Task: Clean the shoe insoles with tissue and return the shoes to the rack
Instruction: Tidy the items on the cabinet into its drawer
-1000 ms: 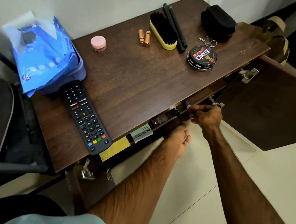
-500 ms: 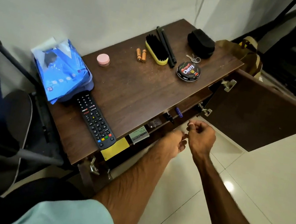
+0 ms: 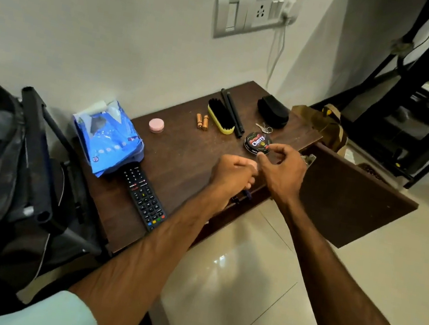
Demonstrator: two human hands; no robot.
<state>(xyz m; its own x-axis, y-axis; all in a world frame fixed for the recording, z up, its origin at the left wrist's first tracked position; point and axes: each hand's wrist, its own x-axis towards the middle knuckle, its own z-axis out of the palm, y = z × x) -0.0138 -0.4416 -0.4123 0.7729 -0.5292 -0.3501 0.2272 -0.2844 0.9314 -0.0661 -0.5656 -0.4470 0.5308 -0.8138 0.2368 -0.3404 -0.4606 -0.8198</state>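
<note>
White wall (image 3: 115, 34) with switch plate (image 3: 255, 11) fills upper frame. Brown cabinet (image 3: 186, 158) at centre, door (image 3: 347, 205) swung open at right, black chair (image 3: 33, 161) at left. Hands meet over cabinet's front edge: left hand (image 3: 233, 175) curled in loose fist, right hand (image 3: 282, 170) with thumb and forefinger bent close, overlapping polish tin (image 3: 257, 141). Cannot tell what either grasps. On cabinet's left end, against wall, blue tissue pack (image 3: 107, 137) lies touching remote (image 3: 144, 199). Brush (image 3: 220, 117), batteries (image 3: 202, 122), pink pot (image 3: 156, 125), keys (image 3: 263, 127) farther back.
</note>
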